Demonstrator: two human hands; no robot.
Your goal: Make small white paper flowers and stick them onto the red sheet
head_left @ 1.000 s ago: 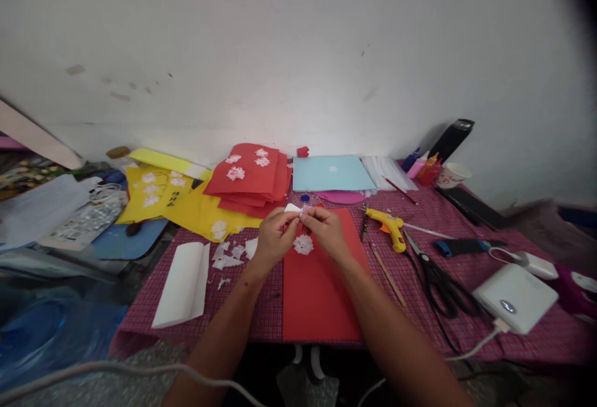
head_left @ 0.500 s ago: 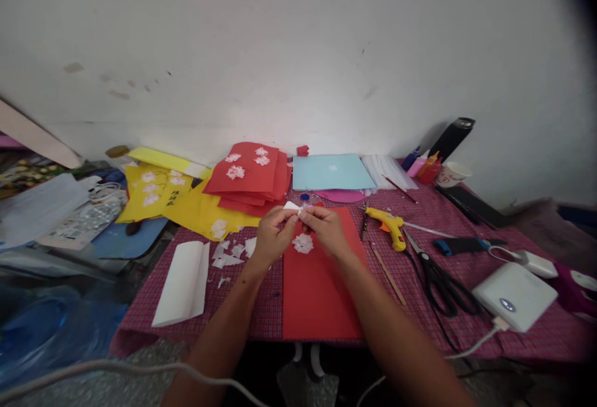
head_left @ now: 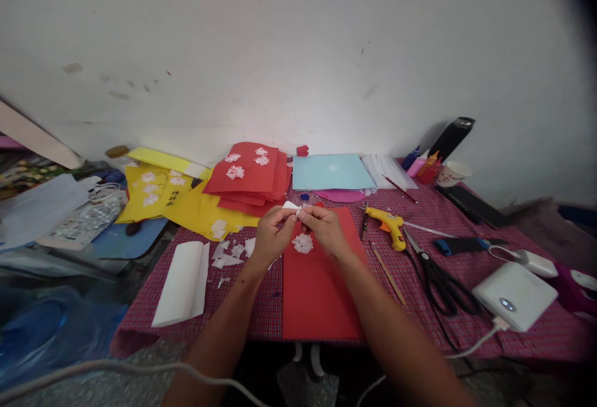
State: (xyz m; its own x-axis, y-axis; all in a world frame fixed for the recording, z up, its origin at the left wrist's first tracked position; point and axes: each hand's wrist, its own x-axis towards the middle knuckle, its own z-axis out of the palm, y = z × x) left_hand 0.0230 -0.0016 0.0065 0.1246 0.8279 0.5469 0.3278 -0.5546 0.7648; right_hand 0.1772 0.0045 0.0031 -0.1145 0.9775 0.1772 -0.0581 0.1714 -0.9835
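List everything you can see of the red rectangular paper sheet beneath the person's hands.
The red rectangular paper sheet looks plain and matte. It lies flat on a reddish checked cloth, its short near side along the cloth's near edge. One ruffled whitish flower, seemingly of paper, sits on its far half. The left hand and right hand meet over its far end; they and the right forearm hide parts of it. Contact is unclear.

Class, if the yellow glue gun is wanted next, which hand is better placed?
Probably the right hand: the glue gun lies on that side of the red sheet, farther from the left hand. Both hands meet at white paper.
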